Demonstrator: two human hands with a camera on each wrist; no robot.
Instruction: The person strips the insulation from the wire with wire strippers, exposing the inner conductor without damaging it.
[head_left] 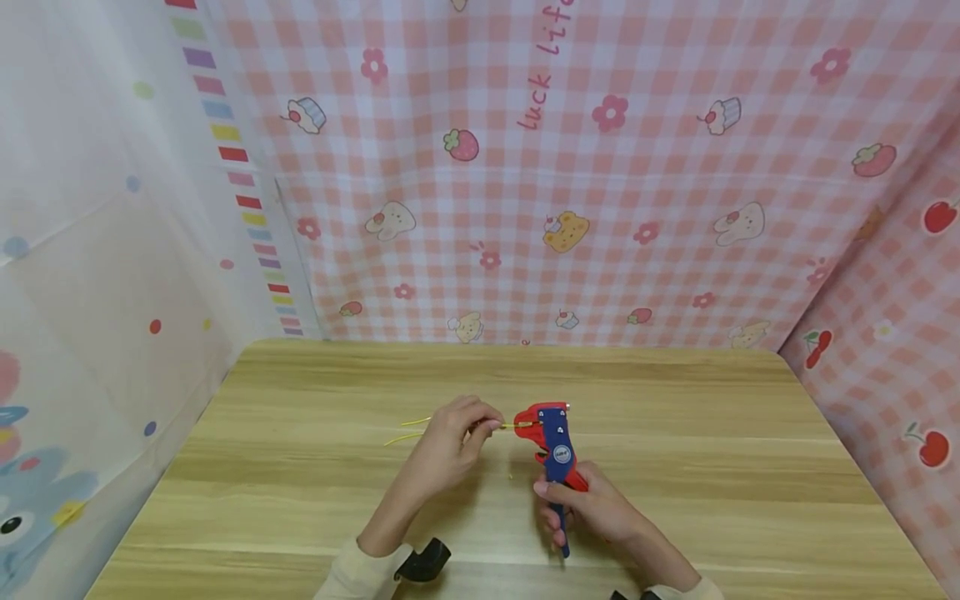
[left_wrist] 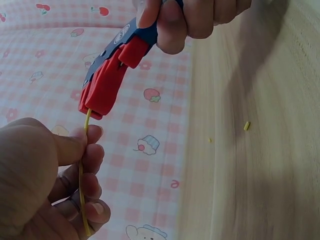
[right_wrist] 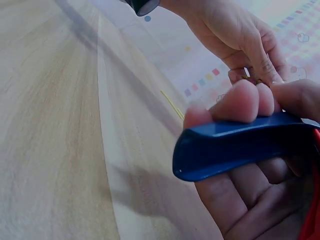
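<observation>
Between thumb and fingertips, my left hand (head_left: 452, 440) pinches a thin yellow wire (left_wrist: 87, 121). The wire's upper end enters the red jaws of a wire stripper; its lower length runs down along my fingers in the left wrist view. My right hand (head_left: 600, 508) grips the blue handle of the wire stripper (head_left: 557, 442), whose red-and-blue head points left toward my left hand. In the right wrist view, fingers curl over the blue handle (right_wrist: 225, 145). Two yellow wire lengths (head_left: 402, 438) show behind my left hand in the head view.
Small yellow pieces (left_wrist: 247, 126) lie on the wood-grain table (head_left: 712, 467). Behind the table hangs a pink checked cloth (head_left: 525, 183), with further cloths at both sides. A black wrist strap (head_left: 424, 562) sits at my left sleeve.
</observation>
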